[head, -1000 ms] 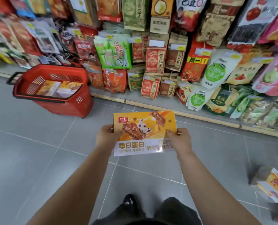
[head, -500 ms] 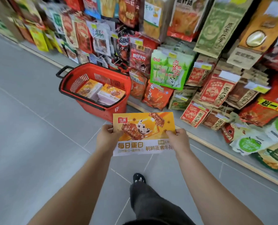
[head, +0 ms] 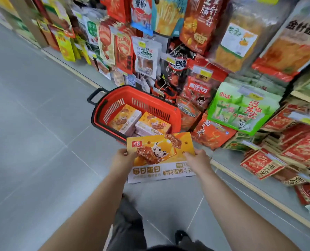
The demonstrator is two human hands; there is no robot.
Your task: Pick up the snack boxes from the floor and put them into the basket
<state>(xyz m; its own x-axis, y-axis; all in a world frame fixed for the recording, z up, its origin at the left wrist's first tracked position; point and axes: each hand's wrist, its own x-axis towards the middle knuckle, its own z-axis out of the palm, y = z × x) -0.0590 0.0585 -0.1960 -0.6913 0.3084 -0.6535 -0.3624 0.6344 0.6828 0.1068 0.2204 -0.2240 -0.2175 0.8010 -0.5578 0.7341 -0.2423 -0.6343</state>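
Left hand (head: 122,161), right hand (head: 198,160) clenched

Left hand (head: 122,160) and right hand (head: 198,160) grip an orange snack box (head: 161,156) by its side edges, held flat just near of red basket (head: 114,100) with two boxes (head: 138,120) inside, on grey floor (head: 33,142) left of snack shelves (head: 241,105).

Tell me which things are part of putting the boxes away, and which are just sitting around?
Part of the job:
- orange snack box, held by the left hand and right hand
- red basket
- two snack boxes already inside it

Just sitting around:
- green snack bag
- red snack packets on the shelf
- hanging snack bags
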